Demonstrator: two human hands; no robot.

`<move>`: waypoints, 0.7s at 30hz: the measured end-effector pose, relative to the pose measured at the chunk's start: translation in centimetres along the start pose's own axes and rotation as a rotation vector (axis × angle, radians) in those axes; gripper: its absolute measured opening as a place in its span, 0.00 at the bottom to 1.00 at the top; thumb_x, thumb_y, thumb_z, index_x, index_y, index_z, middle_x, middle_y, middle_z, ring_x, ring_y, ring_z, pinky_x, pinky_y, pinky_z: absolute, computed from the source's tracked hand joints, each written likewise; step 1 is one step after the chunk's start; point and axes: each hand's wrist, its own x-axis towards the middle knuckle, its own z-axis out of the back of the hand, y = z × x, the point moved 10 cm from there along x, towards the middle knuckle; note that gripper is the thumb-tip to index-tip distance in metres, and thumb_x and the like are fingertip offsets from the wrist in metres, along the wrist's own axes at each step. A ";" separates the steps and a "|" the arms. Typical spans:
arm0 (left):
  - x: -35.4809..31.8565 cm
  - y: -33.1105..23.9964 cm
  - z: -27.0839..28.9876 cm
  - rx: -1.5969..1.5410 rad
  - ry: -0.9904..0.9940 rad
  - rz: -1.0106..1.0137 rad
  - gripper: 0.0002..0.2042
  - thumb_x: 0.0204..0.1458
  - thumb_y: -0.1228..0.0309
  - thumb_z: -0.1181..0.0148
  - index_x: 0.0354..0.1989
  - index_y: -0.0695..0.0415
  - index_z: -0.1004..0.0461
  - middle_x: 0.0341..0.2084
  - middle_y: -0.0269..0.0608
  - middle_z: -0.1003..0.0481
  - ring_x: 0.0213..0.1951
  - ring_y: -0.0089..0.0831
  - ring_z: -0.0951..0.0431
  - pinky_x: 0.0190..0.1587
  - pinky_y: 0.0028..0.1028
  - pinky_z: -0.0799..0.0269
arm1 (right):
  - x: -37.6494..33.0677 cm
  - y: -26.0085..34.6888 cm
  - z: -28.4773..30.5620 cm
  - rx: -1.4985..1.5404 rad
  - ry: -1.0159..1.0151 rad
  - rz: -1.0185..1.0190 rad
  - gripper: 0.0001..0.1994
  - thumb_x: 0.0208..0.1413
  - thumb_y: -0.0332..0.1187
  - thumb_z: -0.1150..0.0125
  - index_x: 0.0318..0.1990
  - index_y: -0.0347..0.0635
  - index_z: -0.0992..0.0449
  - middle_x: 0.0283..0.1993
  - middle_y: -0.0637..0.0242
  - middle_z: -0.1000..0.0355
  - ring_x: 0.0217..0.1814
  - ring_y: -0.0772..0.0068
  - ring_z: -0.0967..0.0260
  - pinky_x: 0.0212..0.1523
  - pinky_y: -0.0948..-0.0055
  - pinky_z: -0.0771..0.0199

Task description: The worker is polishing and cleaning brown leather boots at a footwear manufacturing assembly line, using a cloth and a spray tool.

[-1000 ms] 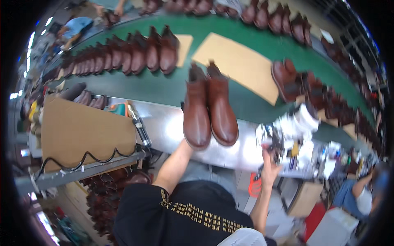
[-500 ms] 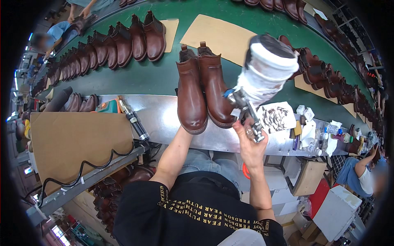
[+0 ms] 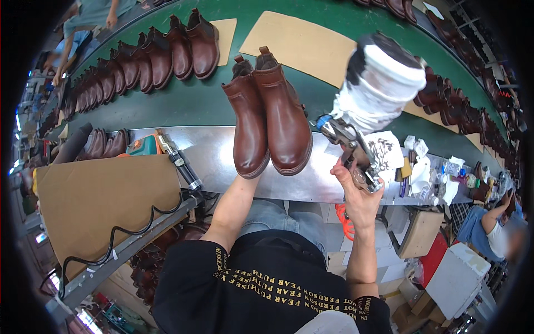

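Note:
A pair of brown leather ankle boots (image 3: 267,119) is held up in front of me, toes toward me and pull tabs away. My left forearm (image 3: 238,206) runs up under them; the hand itself is hidden behind the boots it carries. My right hand (image 3: 362,201) is wrapped round the handle of a metal spray gun (image 3: 351,146), right of the boots. On top of the gun sits a large cup (image 3: 384,83) wrapped in white, stained covering. The gun's front end points left toward the boots, apart from them.
Rows of brown boots (image 3: 158,58) stand on the green table (image 3: 183,106), with more at right. A metal ledge (image 3: 311,183) runs along the near edge, holding stained white paper (image 3: 385,150) and bottles. Left are a cardboard sheet (image 3: 105,206) and black cable. Other people work nearby.
The boots have shifted left and tilted, the right boot now nearer the front. My right hand with the spray gun has moved right, away from them. An orange coiled hose shows more below it.

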 end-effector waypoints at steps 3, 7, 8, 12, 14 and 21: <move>0.2 -0.3 1.0 -0.001 0.004 -0.046 0.14 0.59 0.63 0.51 0.47 0.59 0.34 0.40 0.33 0.32 0.39 0.20 0.31 0.44 0.22 0.32 | 0.0 0.1 -0.5 -0.073 0.051 -0.026 0.10 0.49 0.29 0.34 0.29 0.32 0.30 0.24 0.72 0.33 0.28 0.85 0.40 0.31 0.84 0.38; 0.2 -1.5 2.4 -0.011 0.000 -0.134 0.13 0.59 0.64 0.51 0.47 0.59 0.34 0.41 0.33 0.32 0.40 0.21 0.31 0.44 0.22 0.32 | 0.0 -2.4 1.1 -0.305 0.033 -0.132 0.09 0.51 0.29 0.36 0.32 0.31 0.28 0.27 0.70 0.29 0.31 0.84 0.36 0.34 0.82 0.34; 0.1 -1.6 2.7 -0.014 -0.002 -0.161 0.13 0.59 0.64 0.51 0.47 0.58 0.34 0.41 0.33 0.32 0.40 0.21 0.31 0.44 0.22 0.32 | -0.1 -2.6 1.8 -0.251 -0.043 -0.126 0.09 0.51 0.28 0.37 0.35 0.30 0.27 0.30 0.68 0.28 0.33 0.82 0.35 0.37 0.81 0.33; 1.7 -2.5 3.9 -0.025 -0.022 -0.277 0.12 0.59 0.65 0.51 0.47 0.58 0.34 0.41 0.33 0.32 0.40 0.21 0.31 0.44 0.22 0.32 | -0.1 -1.7 2.1 -0.144 -0.109 -0.032 0.12 0.53 0.26 0.40 0.44 0.29 0.28 0.40 0.63 0.27 0.43 0.77 0.33 0.47 0.76 0.33; 2.7 -2.8 4.3 -0.030 -0.021 -0.326 0.12 0.59 0.65 0.51 0.47 0.58 0.34 0.41 0.33 0.32 0.40 0.21 0.31 0.44 0.23 0.32 | -0.3 -1.3 1.1 -0.114 -0.101 -0.007 0.12 0.53 0.25 0.41 0.44 0.29 0.28 0.40 0.63 0.28 0.43 0.76 0.33 0.47 0.75 0.32; 2.1 -5.1 2.0 0.722 -0.241 -0.558 0.12 0.52 0.71 0.45 0.44 0.59 0.34 0.37 0.36 0.31 0.38 0.24 0.31 0.42 0.24 0.33 | -1.5 0.0 -5.4 -0.110 0.104 0.025 0.13 0.50 0.26 0.37 0.42 0.30 0.27 0.31 0.68 0.29 0.32 0.81 0.33 0.36 0.81 0.32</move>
